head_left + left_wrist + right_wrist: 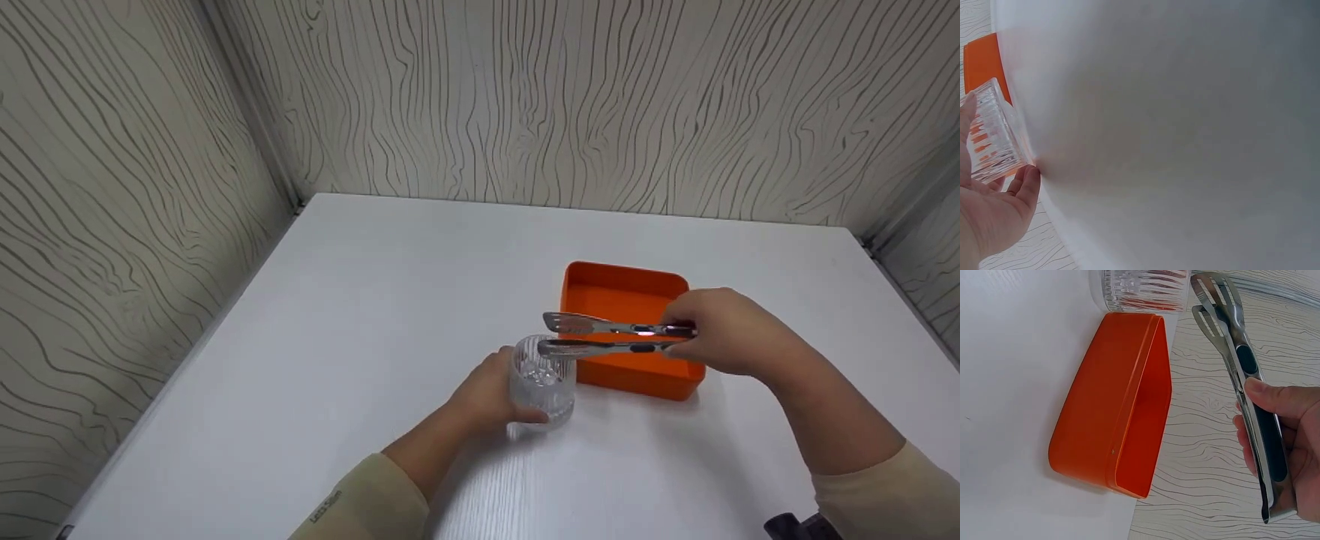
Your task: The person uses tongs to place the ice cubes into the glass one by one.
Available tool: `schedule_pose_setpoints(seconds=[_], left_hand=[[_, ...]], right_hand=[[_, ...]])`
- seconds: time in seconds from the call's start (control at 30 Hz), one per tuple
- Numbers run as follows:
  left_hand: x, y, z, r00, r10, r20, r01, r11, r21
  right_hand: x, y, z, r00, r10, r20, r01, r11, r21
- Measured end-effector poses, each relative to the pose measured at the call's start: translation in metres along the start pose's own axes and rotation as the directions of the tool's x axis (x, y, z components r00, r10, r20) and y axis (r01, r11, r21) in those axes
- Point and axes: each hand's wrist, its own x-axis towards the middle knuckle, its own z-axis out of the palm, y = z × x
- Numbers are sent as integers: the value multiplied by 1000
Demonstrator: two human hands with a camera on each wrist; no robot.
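Note:
A clear ribbed glass (541,386) stands on the white table, with ice-like transparent pieces inside. My left hand (487,394) grips it from the left side, the thumb low across its front. In the left wrist view the left hand (1002,208) curls around the ribbed glass (996,135). Metal tongs (607,337) are held in my right hand (724,330) above an orange box (637,381). Their slotted tips lie over and beside the glass's rim, slightly apart. In the right wrist view, the tongs (1247,382) show dark grip inserts, and nothing is visible between their tips.
The orange box is open-topped and stands just right of the glass on the white table (360,300). Wood-grain patterned walls (525,97) rise at the back and sides. A dark object (799,526) shows beside the right sleeve.

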Motion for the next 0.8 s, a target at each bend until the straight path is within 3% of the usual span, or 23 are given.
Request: schedule_pose_setpoints(seconds=[0.4, 0.67, 0.8], left_hand=[[0, -1, 2, 1000, -3, 3, 3, 1000, -23], [-1, -1, 1, 1000, 12, -1, -12, 1000, 8], [-1, -2, 3, 1000, -11, 3, 11, 1000, -4]], right_hand=[[3, 54, 9, 989, 150, 1, -149, 986, 80], [8, 66, 32, 973, 229, 16, -229, 968, 100], [12, 66, 47, 967, 253, 13, -253, 961, 111]])
